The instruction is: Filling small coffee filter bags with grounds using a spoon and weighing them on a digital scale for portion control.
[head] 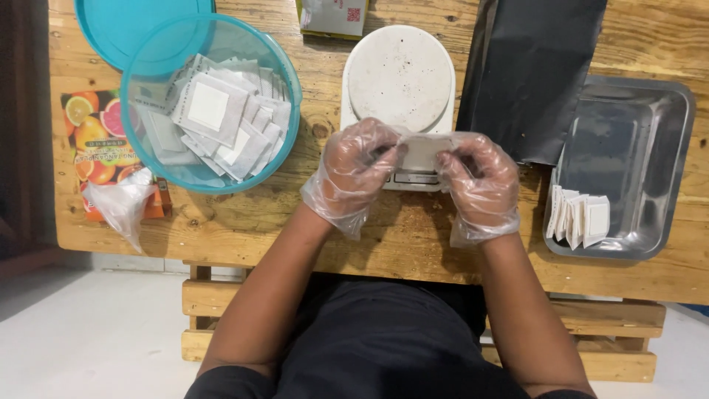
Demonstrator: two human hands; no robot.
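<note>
My left hand (356, 166) in a thin clear glove pinches the left edge of a small white sachet (422, 151), fingers closed on it; my right hand (478, 177), gloved too, grips the right edge the same way. Both hands needed, so the flat packet is stretched taut between them, held just above the near edge of the white kitchen scale (399, 89), over its display end. Can't tell if the sachet touches the scale.

Teal plastic bowl (151, 81) sits to my left on the wooden table (244, 222), piled with loose sachets of the same kind, within easy reach of the left hand; its teal lid (111, 29) lies partly under it at the back. Metal tray (650, 125) on my right holds a few sachets standing on edge in a short row at its near left corner, sorted apart from the bowl's heap. Black plastic sheet (532, 66) lies between scale and tray. Fruit-printed pouch (92, 140) and a crumpled clear bag (122, 203) sit at the far left edge, away from the hands.
</note>
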